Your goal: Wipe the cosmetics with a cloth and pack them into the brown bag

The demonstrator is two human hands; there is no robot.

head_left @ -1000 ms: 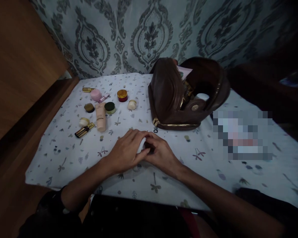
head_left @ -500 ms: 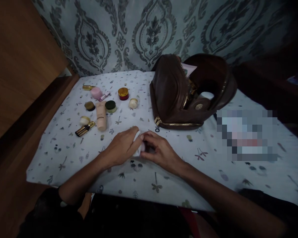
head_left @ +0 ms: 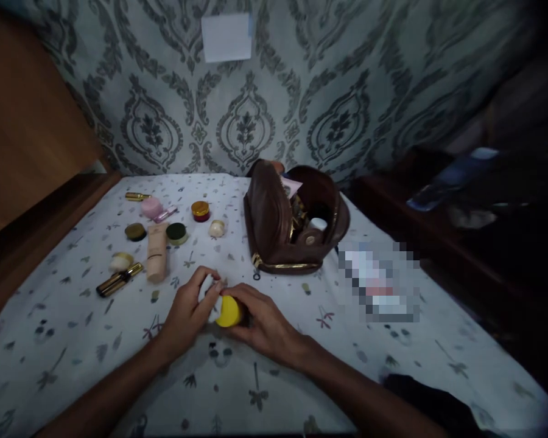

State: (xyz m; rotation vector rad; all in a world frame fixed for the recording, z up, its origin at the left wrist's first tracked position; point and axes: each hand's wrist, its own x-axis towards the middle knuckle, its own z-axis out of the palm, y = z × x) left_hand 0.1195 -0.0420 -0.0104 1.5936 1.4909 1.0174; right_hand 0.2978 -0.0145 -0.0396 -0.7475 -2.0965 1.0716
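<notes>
Near the front middle of the table, my left hand (head_left: 187,313) is closed around a folded white cloth (head_left: 205,288). My right hand (head_left: 267,322) grips a small round jar with a yellow face (head_left: 229,311), fingers above and thumb below. The cloth touches the jar's left side; the rest of the jar is hidden in my right hand. Beyond my hands stand a small cream jar (head_left: 217,229), a red jar with a gold lid (head_left: 200,211), a dark-green-lidded jar (head_left: 176,233) and a beige tube (head_left: 156,252).
An open brown cosmetic bag (head_left: 274,213) with items inside stands at the back. Lipsticks (head_left: 120,279), a pink jar (head_left: 152,208), an olive-lidded jar (head_left: 135,232) and a white jar (head_left: 121,261) lie left. A blurred-out item (head_left: 379,283) lies right. Patterned wallpaper (head_left: 246,128) rises behind.
The view has tilted upward, showing more wall. My right hand has turned, and the yellow face of the jar shows now. The white cloth stays in my left hand.
</notes>
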